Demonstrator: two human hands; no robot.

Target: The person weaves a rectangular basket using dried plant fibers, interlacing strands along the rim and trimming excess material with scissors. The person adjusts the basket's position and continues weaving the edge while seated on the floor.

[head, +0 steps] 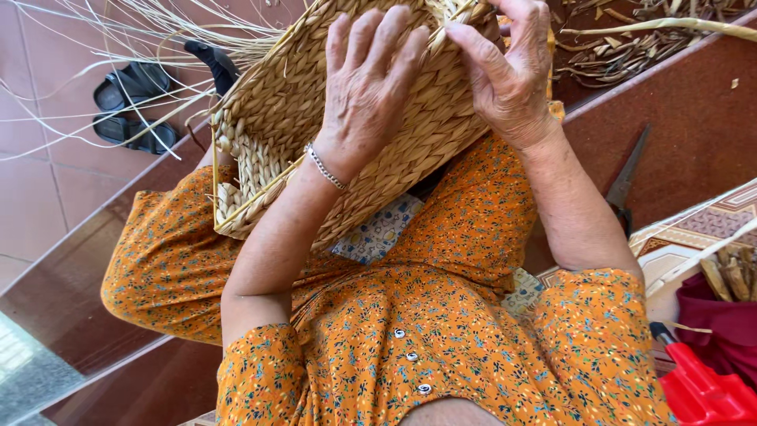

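From the head view, a woven straw basket (347, 118), pale tan and plaited in thick strands, lies tilted on the person's lap. The left hand (367, 87) lies flat on it, fingers spread and unclenched. The right hand (509, 75) pinches a straw strand (445, 24) at its rim. Black sandals (130, 106) lie on the tiled floor (39, 189); scissors (627, 181) rest at right.

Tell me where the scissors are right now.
In the head view, the scissors lie on the reddish-brown step at the person's right, beside the right forearm and just above the patterned mat.
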